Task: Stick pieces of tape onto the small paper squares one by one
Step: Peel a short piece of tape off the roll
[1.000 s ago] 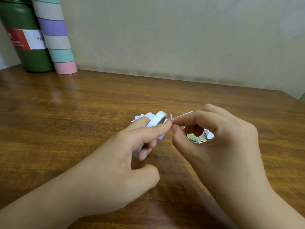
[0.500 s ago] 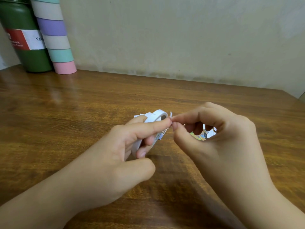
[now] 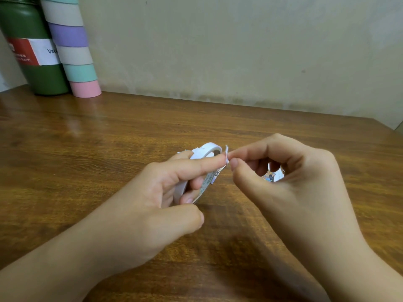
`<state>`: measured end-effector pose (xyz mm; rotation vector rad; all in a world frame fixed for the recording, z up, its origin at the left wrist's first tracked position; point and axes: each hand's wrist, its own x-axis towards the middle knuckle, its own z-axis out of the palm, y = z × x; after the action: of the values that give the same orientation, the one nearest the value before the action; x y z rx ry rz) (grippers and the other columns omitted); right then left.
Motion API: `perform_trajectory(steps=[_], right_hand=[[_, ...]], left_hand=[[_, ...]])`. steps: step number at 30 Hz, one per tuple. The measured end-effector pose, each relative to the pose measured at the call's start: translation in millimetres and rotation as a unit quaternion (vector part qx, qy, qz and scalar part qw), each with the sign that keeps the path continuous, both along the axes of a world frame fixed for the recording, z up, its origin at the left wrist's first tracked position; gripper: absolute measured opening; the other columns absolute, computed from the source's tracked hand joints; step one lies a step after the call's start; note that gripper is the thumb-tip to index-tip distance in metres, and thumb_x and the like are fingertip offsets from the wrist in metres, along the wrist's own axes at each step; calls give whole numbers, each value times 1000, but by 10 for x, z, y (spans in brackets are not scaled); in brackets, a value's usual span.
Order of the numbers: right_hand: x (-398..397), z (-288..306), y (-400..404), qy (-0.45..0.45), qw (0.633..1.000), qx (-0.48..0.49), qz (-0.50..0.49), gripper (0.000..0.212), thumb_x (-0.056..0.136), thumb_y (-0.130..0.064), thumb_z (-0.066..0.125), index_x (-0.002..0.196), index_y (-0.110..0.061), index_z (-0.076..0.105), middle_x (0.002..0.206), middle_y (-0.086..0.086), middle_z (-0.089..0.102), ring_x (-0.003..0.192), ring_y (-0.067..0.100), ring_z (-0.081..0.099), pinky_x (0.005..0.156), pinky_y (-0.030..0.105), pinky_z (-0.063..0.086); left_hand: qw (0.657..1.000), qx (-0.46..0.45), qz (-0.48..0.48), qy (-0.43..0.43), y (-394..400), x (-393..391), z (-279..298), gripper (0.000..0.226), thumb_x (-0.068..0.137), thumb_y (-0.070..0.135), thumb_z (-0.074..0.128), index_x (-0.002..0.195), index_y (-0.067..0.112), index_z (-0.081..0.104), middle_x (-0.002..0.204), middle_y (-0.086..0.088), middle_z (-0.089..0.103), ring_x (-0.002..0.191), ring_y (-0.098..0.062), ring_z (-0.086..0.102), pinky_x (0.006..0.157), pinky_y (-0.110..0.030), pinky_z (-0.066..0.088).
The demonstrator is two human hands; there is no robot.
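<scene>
My left hand (image 3: 152, 192) grips a white tape roll (image 3: 204, 150) above the wooden table, its index finger stretched along the roll's rim. My right hand (image 3: 294, 182) pinches the small free end of tape (image 3: 226, 153) between thumb and index finger, right at the tip of my left index finger. Small paper squares (image 3: 272, 176) with colourful print lie on the table behind my right hand, mostly hidden. A corner of white paper squares (image 3: 182, 152) peeks out behind the roll.
At the back left stand a green flask (image 3: 32, 51) with a red and white label and a tall stack of pastel tape rolls (image 3: 72, 46). The wooden table (image 3: 109, 138) meets a wall behind; its right edge shows at far right.
Both hands have risen slightly and the roll has tilted, showing more of its rim and inner print. The right hand still pinches the tape end at the left fingertip.
</scene>
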<state>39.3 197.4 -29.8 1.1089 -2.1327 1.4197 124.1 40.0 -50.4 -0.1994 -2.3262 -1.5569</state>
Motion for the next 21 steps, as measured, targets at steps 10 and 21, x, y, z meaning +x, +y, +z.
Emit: perform_trajectory(steps=[10,21], right_hand=[[1,-16,-26,65,997,18,-25,3,72,-26,71,72,-29,71,62,-14,55,63,3,51,62,3,33],[2,-8,-8,31,1000,1,-3,9,71,-22,71,69,-30,69,59,-14,54,61,2,50,60,5,34]], left_hand=[[994,-92,21,48,36,14,19,67,58,29,50,118,57,54,81,11,36,66,-8,40,69,-29,40],[999,-12,-33,15,32,49,46,62,57,29,54,115,51,61,77,17,41,68,-6,43,72,-21,40]])
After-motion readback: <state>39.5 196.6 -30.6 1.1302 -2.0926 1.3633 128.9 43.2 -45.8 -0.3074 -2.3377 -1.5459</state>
